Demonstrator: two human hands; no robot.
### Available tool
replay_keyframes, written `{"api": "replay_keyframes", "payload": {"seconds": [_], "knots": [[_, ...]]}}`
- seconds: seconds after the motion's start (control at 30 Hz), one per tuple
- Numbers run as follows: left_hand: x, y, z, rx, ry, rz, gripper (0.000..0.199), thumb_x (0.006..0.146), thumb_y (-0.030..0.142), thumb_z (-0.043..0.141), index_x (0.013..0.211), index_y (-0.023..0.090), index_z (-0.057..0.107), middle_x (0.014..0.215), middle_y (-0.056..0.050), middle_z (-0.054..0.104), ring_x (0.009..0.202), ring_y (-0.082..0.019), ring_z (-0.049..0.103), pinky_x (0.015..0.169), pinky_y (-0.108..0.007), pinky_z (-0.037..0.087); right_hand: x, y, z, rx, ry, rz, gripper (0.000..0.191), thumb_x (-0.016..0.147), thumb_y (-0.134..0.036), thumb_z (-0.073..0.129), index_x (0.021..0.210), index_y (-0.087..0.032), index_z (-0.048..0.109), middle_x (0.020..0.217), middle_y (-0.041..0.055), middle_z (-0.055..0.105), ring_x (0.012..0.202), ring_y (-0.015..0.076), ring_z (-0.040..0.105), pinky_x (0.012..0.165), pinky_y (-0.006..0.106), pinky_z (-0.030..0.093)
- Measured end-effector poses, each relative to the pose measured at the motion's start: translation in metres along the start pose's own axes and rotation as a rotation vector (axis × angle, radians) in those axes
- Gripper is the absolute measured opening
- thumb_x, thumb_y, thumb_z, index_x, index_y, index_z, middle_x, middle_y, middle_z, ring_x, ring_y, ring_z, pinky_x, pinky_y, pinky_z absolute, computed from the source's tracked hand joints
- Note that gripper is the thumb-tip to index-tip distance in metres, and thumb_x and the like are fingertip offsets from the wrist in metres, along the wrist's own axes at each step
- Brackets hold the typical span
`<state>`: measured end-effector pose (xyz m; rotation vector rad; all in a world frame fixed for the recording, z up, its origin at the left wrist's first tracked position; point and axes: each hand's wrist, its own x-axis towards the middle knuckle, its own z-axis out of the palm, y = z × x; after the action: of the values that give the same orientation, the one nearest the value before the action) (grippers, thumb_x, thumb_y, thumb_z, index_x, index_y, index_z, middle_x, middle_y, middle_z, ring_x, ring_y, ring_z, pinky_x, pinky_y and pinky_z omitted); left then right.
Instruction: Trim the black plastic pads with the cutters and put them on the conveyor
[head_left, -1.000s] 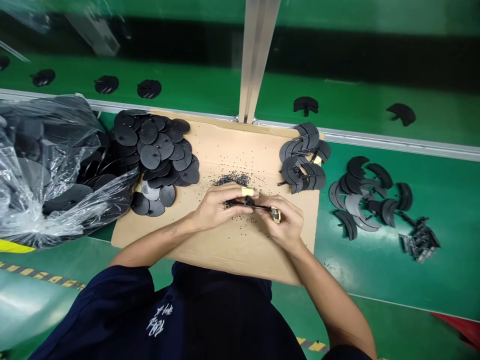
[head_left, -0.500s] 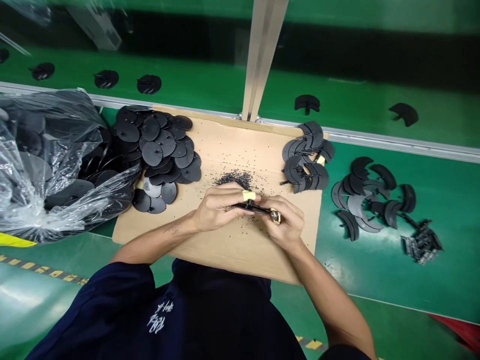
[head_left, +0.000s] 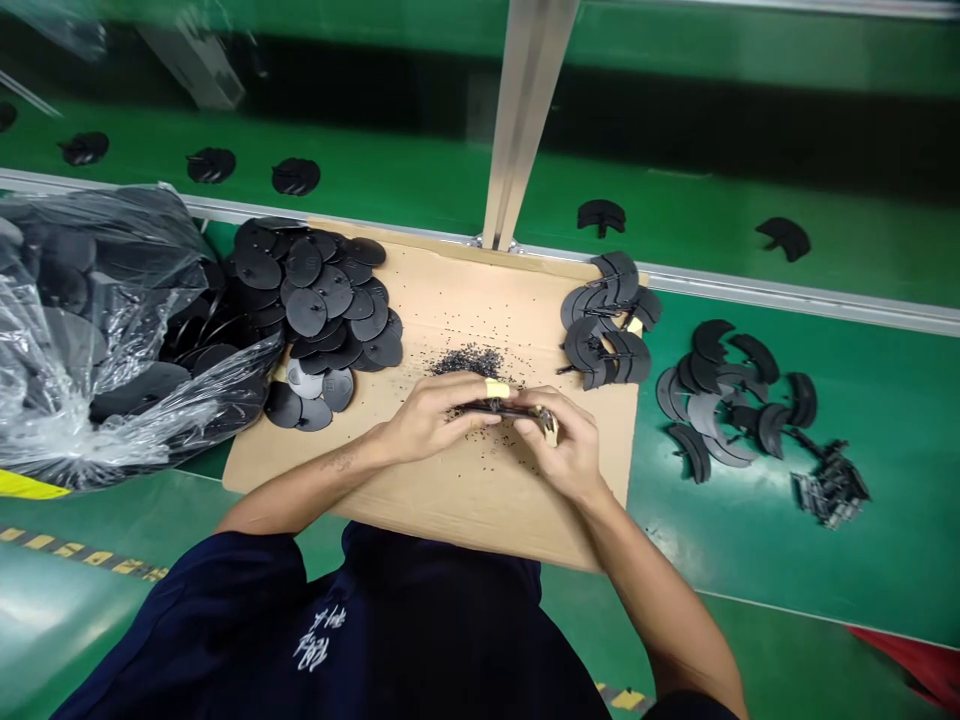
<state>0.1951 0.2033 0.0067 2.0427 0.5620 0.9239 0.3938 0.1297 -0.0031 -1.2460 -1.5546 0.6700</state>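
Above tan cardboard, both hands pinch a black part, apparently thin and flat.

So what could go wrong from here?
Small black bits lie scattered around the left hand and right hand, so a few could get brushed away and lost. The thin dark part between those hands might slip. The black discs overlap in a pile beside the plastic bag, so a bump could slide some down.

The left forearm crosses the cardboard sheet at its near-left corner; the right forearm crosses near the near-right corner. The left hand and right hand face each other, thumbs opposing fingers.
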Motion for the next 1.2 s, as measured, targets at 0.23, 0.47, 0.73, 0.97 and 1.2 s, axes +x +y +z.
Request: {"api": "replay_keyframes", "payload": {"seconds": [0.23,0.47,0.73,0.97,1.2], "knots": [[-0.001,-0.014,-0.013,0.106,0.057,0.013,0.019,0.093,0.028,0.072,0.109,0.019,0.074,0.096,-0.006,0.078,0.083,-0.014,0.069,0.077,-0.030,0.057,0.022,-0.001,-0.022,-0.412,-0.250,0.004,0.017,0.096,-0.034,0.057,0.101,-0.020,0.066,0.090,0.0075,0.072,0.081,0.0217,0.065,0.073,0.035,0.049],[-0.003,-0.017,-0.013,0.081,0.033,0.076,0.021,0.094,0.029,0.070,0.113,0.020,0.073,0.093,-0.005,0.078,0.083,-0.015,0.066,0.079,-0.032,0.054,0.033,-0.003,-0.022,-0.660,-0.431,-0.181,0.019,0.093,-0.027,0.050,0.097,-0.018,0.066,0.082,0.0077,0.068,0.073,0.0209,0.058,0.067,0.034,0.042],[-0.005,-0.023,-0.014,0.043,0.009,0.126,0.021,0.094,0.028,0.071,0.113,0.023,0.073,0.089,-0.003,0.076,0.079,-0.014,0.064,0.077,-0.032,0.053,0.035,-0.003,-0.024,-0.766,-0.473,-0.228,0.016,0.091,-0.020,0.048,0.089,-0.020,0.063,0.075,0.0054,0.067,0.066,0.0187,0.056,0.063,0.032,0.040],[-0.003,-0.020,-0.014,0.008,-0.060,0.122,0.015,0.095,0.028,0.069,0.106,0.019,0.073,0.086,-0.004,0.075,0.076,-0.014,0.063,0.073,-0.030,0.053,0.033,-0.001,-0.019,-0.668,-0.503,-0.173,0.019,0.086,-0.014,0.046,0.085,-0.020,0.063,0.074,0.0040,0.069,0.063,0.0164,0.057,0.057,0.029,0.033],[-0.001,-0.014,-0.018,0.104,-0.082,0.064,0.021,0.094,0.027,0.070,0.112,0.017,0.071,0.088,-0.005,0.073,0.078,-0.014,0.063,0.072,-0.028,0.053,0.038,0.000,-0.023,-0.897,-0.419,-0.204,0.018,0.083,-0.011,0.048,0.085,-0.019,0.064,0.068,0.0059,0.066,0.060,0.0186,0.054,0.056,0.033,0.033]]}}
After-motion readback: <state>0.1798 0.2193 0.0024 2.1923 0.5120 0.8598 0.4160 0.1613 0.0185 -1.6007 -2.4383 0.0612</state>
